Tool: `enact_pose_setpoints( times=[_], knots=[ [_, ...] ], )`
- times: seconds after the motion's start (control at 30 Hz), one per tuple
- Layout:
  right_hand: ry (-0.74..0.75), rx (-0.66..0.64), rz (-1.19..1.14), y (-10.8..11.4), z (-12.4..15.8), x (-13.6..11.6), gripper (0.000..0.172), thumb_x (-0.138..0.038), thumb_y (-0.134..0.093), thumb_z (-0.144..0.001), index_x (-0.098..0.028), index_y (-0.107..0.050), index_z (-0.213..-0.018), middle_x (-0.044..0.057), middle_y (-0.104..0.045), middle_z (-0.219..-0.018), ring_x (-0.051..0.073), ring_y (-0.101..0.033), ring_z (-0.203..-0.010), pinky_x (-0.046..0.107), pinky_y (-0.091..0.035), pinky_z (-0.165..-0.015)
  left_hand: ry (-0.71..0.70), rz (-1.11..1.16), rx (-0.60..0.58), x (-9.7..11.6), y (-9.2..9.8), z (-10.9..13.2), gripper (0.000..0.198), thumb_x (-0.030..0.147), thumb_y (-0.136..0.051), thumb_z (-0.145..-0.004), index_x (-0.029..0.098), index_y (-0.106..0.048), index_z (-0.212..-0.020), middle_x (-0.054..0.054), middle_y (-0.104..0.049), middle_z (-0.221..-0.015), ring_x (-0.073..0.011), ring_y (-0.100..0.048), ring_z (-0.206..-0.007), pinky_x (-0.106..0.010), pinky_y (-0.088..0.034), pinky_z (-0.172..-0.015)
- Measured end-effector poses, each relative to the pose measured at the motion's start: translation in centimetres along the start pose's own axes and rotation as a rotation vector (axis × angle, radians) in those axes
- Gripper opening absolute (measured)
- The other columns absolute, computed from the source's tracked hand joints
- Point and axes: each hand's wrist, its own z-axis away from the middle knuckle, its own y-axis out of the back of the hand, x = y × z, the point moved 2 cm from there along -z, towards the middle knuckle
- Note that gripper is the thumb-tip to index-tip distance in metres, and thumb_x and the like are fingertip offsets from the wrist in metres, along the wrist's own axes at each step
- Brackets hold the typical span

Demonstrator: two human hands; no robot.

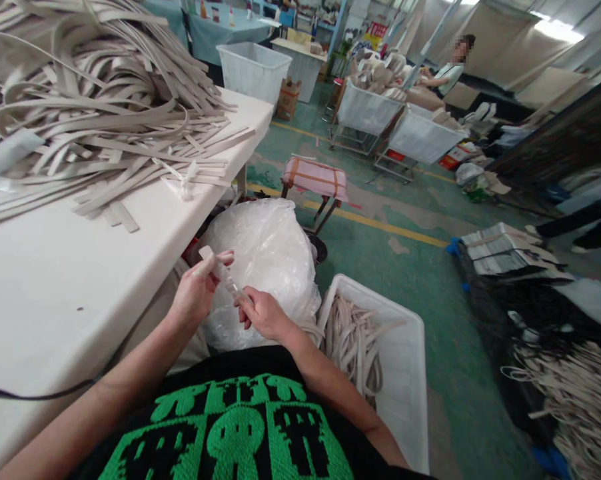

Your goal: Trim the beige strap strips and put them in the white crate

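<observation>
My left hand (198,290) is closed around a pale beige strip (206,253), whose end sticks up past the fingers. A crumpled length of clear plastic (229,283) stretches between my two hands. The fingers of my right hand (263,312) pinch its lower end. Both hands are in front of my body, over a large white plastic bag (265,250). To the left, a big heap of beige fabric strips (115,113) covers the far part of the white table (60,287).
A white bin (405,373) with beige strips stands at my right. Ahead is a stool with a pink cushion (314,177). Farther back are wheeled bins (368,110) and a person (451,75). Strip bundles (575,393) lie on the floor at right.
</observation>
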Motion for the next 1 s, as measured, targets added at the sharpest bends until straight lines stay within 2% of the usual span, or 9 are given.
enact_pose_setpoints(
  times=[0.07,0.17,0.3,0.37,0.53,0.6,0.7,0.87,1.0],
  knots=[
    [-0.025,-0.014,0.032,0.1,0.9,0.2,0.025,-0.035,-0.041,-0.101,-0.020,-0.055,-0.088,-0.006,-0.057,-0.059,0.009,-0.057,-0.045,0.020,-0.042,-0.050,-0.042,0.043,0.047,1.2,0.5,-1.2,0.028,0.042,-0.071,-0.071,0.015,-0.075,-0.080,-0.007,-0.073,-0.106,-0.0234,-0.063,-0.104,-0.033,-0.048,-0.093],
    [-0.057,-0.017,0.036,0.4,2.9,0.6,0.026,-0.034,-0.041,-0.101,-0.019,-0.057,-0.087,-0.007,-0.057,-0.059,0.008,-0.056,-0.045,0.019,-0.041,-0.049,-0.090,0.092,0.099,3.1,1.3,-2.7,0.029,0.043,-0.068,-0.076,0.017,-0.074,-0.087,-0.004,-0.073,-0.106,-0.0200,-0.064,-0.098,-0.033,-0.049,-0.095],
    [-0.067,0.077,-0.094,3.5,6.1,0.4,0.032,-0.041,-0.040,-0.100,-0.017,-0.058,-0.088,-0.005,-0.059,-0.065,0.008,-0.057,-0.049,0.019,-0.044,-0.052,-0.127,0.062,0.003,4.6,1.3,-2.8,0.035,0.049,-0.069,-0.081,0.020,-0.072,-0.101,-0.002,-0.073,-0.108,-0.0181,-0.064,-0.095,-0.035,-0.049,-0.096],
    [-0.082,0.245,-0.134,6.8,8.1,0.0,0.035,-0.046,-0.040,-0.099,-0.017,-0.058,-0.093,-0.004,-0.061,-0.068,0.008,-0.058,-0.052,0.020,-0.046,-0.054,-0.069,0.012,-0.071,4.5,0.9,-2.4,0.040,0.054,-0.067,-0.082,0.023,-0.072,-0.106,0.000,-0.073,-0.108,-0.0199,-0.064,-0.098,-0.038,-0.047,-0.100],
    [-0.116,0.971,-0.006,16.4,17.4,-2.0,0.044,-0.055,-0.044,-0.092,-0.015,-0.059,-0.102,-0.001,-0.062,-0.066,0.010,-0.058,-0.049,0.021,-0.046,-0.049,0.113,-0.083,-0.030,2.6,0.6,-1.5,0.031,0.054,-0.068,-0.077,0.028,-0.074,-0.092,-0.001,-0.074,-0.102,-0.0292,-0.061,-0.110,-0.049,-0.034,-0.114],
    [-0.190,1.169,0.141,18.6,22.0,-3.2,0.047,-0.056,-0.044,-0.090,-0.014,-0.059,-0.104,0.000,-0.062,-0.065,0.010,-0.056,-0.047,0.021,-0.044,-0.048,0.185,-0.105,-0.026,1.7,0.7,-1.4,0.032,0.054,-0.070,-0.075,0.027,-0.074,-0.091,-0.003,-0.074,-0.103,-0.0312,-0.059,-0.115,-0.050,-0.033,-0.115],
    [-0.356,1.356,0.343,19.9,27.9,-4.8,0.050,-0.057,-0.046,-0.088,-0.013,-0.061,-0.106,0.001,-0.063,-0.065,0.012,-0.056,-0.046,0.023,-0.045,-0.047,0.241,-0.141,-0.093,0.3,0.8,-1.6,0.031,0.053,-0.072,-0.073,0.029,-0.074,-0.092,-0.002,-0.074,-0.106,-0.0295,-0.059,-0.115,-0.045,-0.041,-0.109],
    [-0.554,1.382,0.446,20.3,31.8,-3.8,0.050,-0.056,-0.044,-0.086,-0.015,-0.065,-0.104,0.006,-0.067,-0.066,0.018,-0.060,-0.048,0.031,-0.048,-0.050,0.215,-0.142,-0.130,-1.1,1.2,-2.4,0.043,0.051,-0.080,-0.064,0.027,-0.075,-0.099,-0.003,-0.074,-0.108,-0.0249,-0.065,-0.100,-0.034,-0.052,-0.083],
    [-0.674,1.243,0.459,20.6,30.2,2.7,0.040,-0.058,-0.046,-0.078,-0.025,-0.068,-0.074,0.009,-0.064,-0.053,0.028,-0.063,-0.045,0.041,-0.047,-0.048,0.159,-0.193,-0.171,0.3,1.2,-2.2,0.058,0.051,-0.083,-0.060,0.020,-0.073,-0.107,-0.011,-0.072,-0.114,-0.0244,-0.067,-0.095,-0.030,-0.050,-0.073]
  ],
)
